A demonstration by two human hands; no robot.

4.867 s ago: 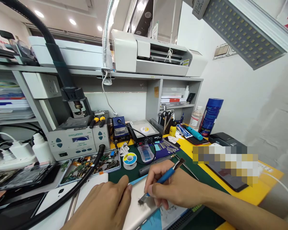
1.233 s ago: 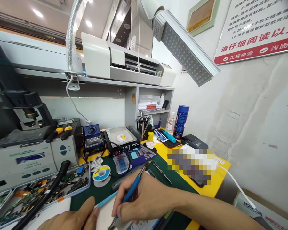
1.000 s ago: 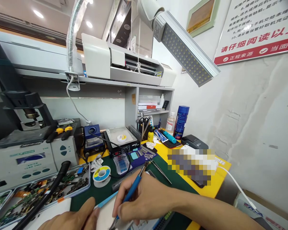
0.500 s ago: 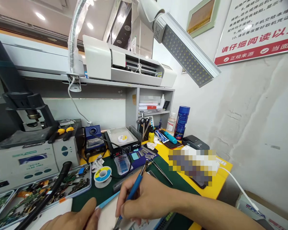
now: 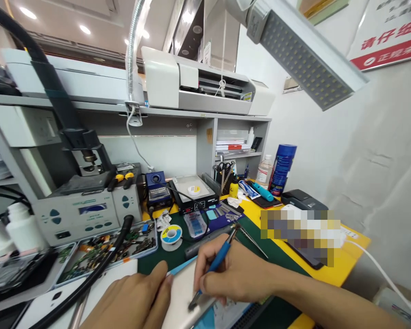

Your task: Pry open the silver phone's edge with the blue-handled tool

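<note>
My right hand is closed around a slim blue-handled tool, held like a pen. Its dark tip meets a flat, off-white slab; whether the tip is a blade or bristles I cannot make out. My left hand lies at the slab's left edge, with thumb and fingers closed against it. Light blue sheet material shows beneath the slab. Just beyond my right hand, tweezers lie on the green mat.
A tray of circuit boards sits left, with a black hose crossing it. Behind stand a solder spool, a rework station and a heating plate. A lamp hangs overhead. Right lies a partly blurred phone.
The view has swung left and slightly down, so surroundings appear farther right. My right hand still grips the blue-handled tool, its tip now showing more on the slab. My left hand stays at the slab's edge.
</note>
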